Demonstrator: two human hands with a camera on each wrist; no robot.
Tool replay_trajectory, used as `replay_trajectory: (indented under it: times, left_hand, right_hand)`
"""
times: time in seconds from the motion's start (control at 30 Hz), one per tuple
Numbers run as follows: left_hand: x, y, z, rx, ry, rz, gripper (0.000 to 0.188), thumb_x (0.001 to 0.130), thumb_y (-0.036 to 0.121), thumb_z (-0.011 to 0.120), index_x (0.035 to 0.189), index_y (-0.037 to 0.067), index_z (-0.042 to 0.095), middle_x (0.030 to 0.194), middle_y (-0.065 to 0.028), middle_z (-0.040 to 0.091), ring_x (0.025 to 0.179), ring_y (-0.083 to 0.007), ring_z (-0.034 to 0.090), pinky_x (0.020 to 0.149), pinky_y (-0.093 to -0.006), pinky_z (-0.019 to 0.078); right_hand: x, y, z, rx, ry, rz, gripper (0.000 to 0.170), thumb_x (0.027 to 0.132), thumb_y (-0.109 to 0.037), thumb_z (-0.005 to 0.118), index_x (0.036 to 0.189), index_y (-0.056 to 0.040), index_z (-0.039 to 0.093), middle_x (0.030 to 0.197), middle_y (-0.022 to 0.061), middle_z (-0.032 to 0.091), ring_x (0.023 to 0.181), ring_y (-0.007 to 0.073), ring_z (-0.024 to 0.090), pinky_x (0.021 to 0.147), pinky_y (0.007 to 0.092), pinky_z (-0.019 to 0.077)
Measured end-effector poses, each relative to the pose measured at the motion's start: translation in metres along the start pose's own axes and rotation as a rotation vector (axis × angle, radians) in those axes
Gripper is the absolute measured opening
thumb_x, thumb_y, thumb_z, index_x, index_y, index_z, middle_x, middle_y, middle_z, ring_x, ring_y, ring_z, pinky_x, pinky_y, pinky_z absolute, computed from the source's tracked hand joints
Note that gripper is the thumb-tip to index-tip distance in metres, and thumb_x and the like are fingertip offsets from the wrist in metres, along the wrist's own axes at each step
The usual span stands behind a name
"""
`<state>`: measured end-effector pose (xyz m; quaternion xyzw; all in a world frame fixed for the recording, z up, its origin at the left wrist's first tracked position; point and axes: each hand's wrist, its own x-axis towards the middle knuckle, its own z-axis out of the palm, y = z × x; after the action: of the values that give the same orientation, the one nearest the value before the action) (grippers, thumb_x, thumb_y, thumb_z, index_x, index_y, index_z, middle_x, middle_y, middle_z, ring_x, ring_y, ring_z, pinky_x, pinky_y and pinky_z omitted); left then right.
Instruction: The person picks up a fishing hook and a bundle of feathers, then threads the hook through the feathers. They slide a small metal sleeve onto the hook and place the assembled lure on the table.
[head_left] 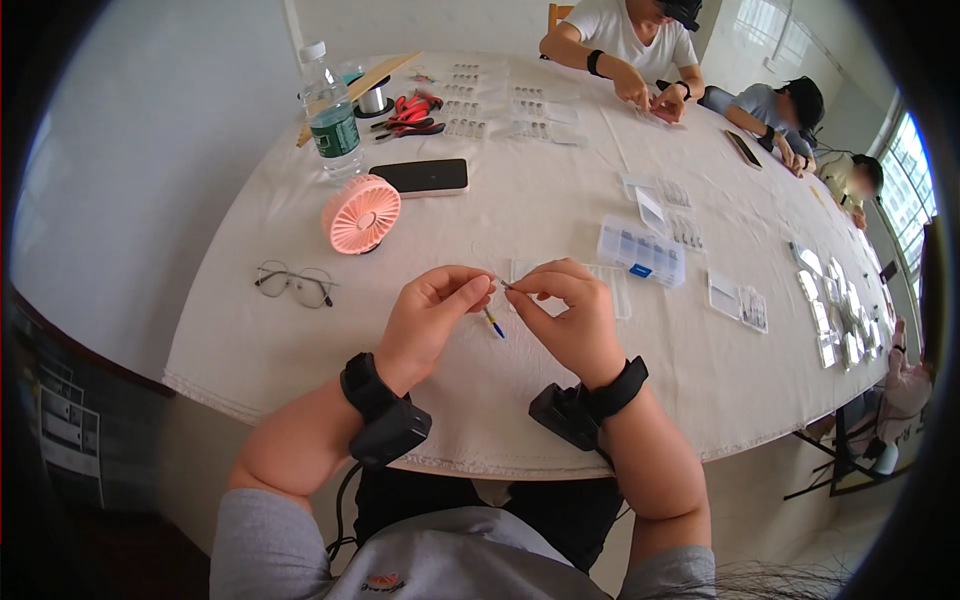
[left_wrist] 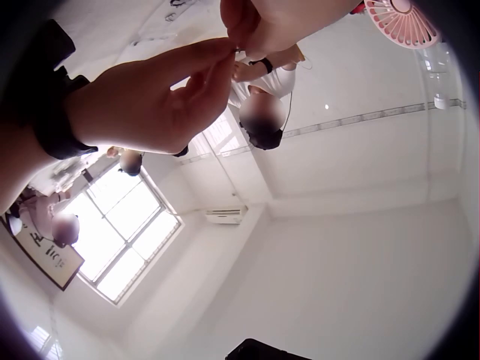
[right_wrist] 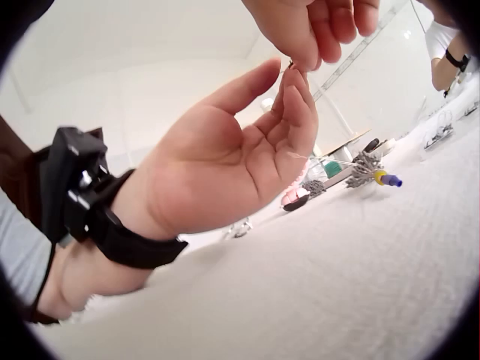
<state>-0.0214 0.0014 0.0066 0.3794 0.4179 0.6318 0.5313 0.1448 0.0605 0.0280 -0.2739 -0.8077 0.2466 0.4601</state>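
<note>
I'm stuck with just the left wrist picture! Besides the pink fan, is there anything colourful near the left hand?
Observer: Yes, a blue-tipped stick with a yellow band, right by the left hand. I can't tell if it's held.
Operator: Cool! What's on the table on the near side of the fan?
Observer: A pair of glasses lies on the table, nearer the edge than the pink fan.
</note>
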Motion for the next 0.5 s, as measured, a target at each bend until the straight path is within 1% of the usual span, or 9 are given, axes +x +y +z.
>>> replay_trajectory:
  times: [0.1,0.17,0.2,0.3,0.5]
  left_hand:
    - [0.0017,-0.0034,-0.0035,0.151,-0.055,0.064,0.018,0.088,0.012,0.063,0.102,0.001,0.064,0.092,-0.0044,0.065,0.085,-0.0098,0.059,0.080,-0.0239,0.0469]
    - [0.0009,-0.0001,-0.0022,0.236,-0.076,0.086,0.019,0.088,0.012,0.063,0.102,0.000,0.064,0.092,-0.0046,0.066,0.084,-0.0094,0.058,0.079,-0.0236,0.0463]
    - [0.0009,-0.0002,-0.0025,0.241,-0.082,0.080,0.019,0.087,0.011,0.064,0.102,0.000,0.064,0.092,-0.0047,0.066,0.084,-0.0094,0.058,0.078,-0.0234,0.0463]
    - [0.0007,-0.0007,-0.0031,0.249,-0.100,0.065,0.019,0.087,0.010,0.064,0.102,-0.001,0.065,0.093,-0.0051,0.066,0.084,-0.0091,0.058,0.077,-0.0231,0.0462]
    - [0.0002,-0.0011,-0.0026,0.233,-0.109,0.055,0.019,0.086,0.009,0.065,0.102,-0.001,0.064,0.094,-0.0055,0.066,0.084,-0.0094,0.058,0.078,-0.0226,0.0463]
  right_hand:
    - [0.0005,0.0019,-0.0039,0.077,-0.056,0.066,0.007,0.072,-0.002,0.072,0.078,-0.0025,0.068,0.075,0.0063,0.064,0.066,0.0140,0.057,0.061,0.0262,0.0468]
    - [0.0008,-0.0001,-0.0043,0.083,-0.063,0.066,0.006,0.072,-0.004,0.071,0.077,-0.0033,0.068,0.073,0.0064,0.064,0.065,0.0164,0.058,0.060,0.0278,0.0475]
    - [0.0010,-0.0009,-0.0046,0.086,-0.067,0.066,0.005,0.071,-0.005,0.070,0.076,-0.0037,0.068,0.072,0.0065,0.063,0.065,0.0176,0.058,0.060,0.0285,0.0478]
    - [0.0015,-0.0013,-0.0056,0.092,-0.083,0.038,0.005,0.071,-0.005,0.070,0.076,-0.0036,0.068,0.071,0.0067,0.063,0.065,0.0177,0.058,0.060,0.0288,0.0478]
    - [0.0017,0.0008,-0.0064,0.095,-0.111,0.042,0.005,0.071,-0.005,0.070,0.076,-0.0033,0.067,0.071,0.0069,0.063,0.065,0.0181,0.058,0.060,0.0292,0.0478]
